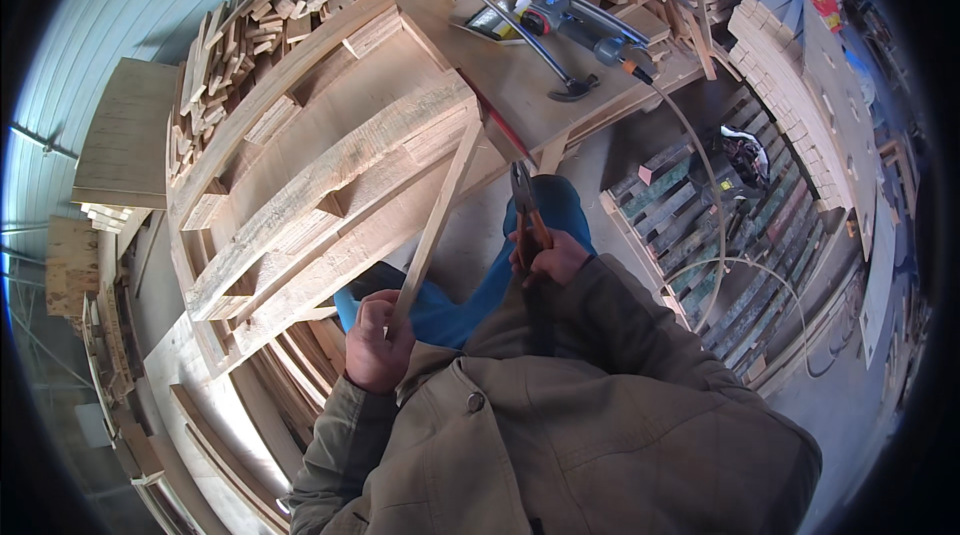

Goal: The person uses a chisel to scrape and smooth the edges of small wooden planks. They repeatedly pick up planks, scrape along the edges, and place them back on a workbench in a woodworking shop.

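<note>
My left hand (375, 343) has a closed grip on the lower end of the thin wooden strip (437, 220), which leans against the pallet frame (320, 175). My right hand (548, 260) is clenched around the pliers (524, 205). Keep the strip steady; align the pliers squarely before biting.

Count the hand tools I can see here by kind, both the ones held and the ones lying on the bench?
Pliers: 1, orange-handled, held in the right hand
Hammers: 1, metal claw hammer lying on the workbench
Air nail guns: 1, on the workbench, hose attached
Total: 3

The left hand holds a thin wooden strip, not a tool.
</note>
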Available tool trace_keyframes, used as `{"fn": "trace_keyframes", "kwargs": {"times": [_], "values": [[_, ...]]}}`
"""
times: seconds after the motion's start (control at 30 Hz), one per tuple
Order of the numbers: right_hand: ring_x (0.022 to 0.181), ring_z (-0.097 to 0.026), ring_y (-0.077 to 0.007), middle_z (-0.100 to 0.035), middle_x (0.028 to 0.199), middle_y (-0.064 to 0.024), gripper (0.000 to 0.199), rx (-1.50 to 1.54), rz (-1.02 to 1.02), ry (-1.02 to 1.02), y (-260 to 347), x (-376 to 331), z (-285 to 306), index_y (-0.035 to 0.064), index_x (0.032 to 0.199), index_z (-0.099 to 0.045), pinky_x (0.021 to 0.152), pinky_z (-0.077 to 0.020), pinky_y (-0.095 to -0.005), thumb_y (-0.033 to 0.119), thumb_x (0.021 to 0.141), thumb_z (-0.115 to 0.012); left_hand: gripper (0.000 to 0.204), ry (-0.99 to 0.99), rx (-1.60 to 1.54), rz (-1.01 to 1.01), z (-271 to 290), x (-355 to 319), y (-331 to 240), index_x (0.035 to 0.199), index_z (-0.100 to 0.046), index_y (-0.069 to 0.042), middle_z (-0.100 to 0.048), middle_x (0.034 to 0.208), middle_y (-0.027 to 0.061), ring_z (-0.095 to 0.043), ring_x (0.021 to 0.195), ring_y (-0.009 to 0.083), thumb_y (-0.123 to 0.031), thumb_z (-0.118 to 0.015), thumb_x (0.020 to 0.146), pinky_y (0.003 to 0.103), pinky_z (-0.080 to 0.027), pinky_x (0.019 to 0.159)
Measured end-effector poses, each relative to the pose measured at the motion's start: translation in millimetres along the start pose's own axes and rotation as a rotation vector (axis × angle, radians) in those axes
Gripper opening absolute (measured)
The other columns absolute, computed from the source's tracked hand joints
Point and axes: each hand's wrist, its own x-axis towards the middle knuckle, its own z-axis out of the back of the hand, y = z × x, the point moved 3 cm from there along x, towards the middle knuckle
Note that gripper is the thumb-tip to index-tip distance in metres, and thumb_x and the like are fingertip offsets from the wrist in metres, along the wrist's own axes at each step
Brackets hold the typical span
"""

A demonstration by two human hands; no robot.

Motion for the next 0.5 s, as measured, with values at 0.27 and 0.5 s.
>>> {"fn": "trace_keyframes", "kwargs": {"times": [0.27, 0.5], "values": [[0.098, -0.067, -0.024, -0.067, 0.105, -0.0122, 0.055, 0.051, 0.071, -0.143, -0.8, 5.7, -22.7, 0.0004, 0.133, -0.054, 0.079, -0.0567, -0.0363, -0.004, 0.078, -0.054, 0.026, 0.081, -0.036, 0.073, -31.1, -5.1, 29.7, 0.115, -0.055, -0.002, -0.067, 0.107, 0.0152, -0.071, 0.09, 0.0252, 0.001, -0.065, 0.092, 0.037, -0.058, 0.077], [0.091, -0.066, -0.0215, -0.064, 0.1, -0.009, 0.047, 0.081, 0.017, -0.195, -0.8, 13.9, -57.3, 0.004, 0.13, -0.055, 0.071, -0.0565, -0.0347, -0.003, 0.083, -0.057, 0.033, 0.123, -0.059, 0.065, -45.8, -11.7, 52.1, 0.119, -0.052, -0.002, -0.06, 0.112, 0.0125, -0.065, 0.106, 0.0195, 0.0, -0.067, 0.09, 0.035, -0.058, 0.074]]}}
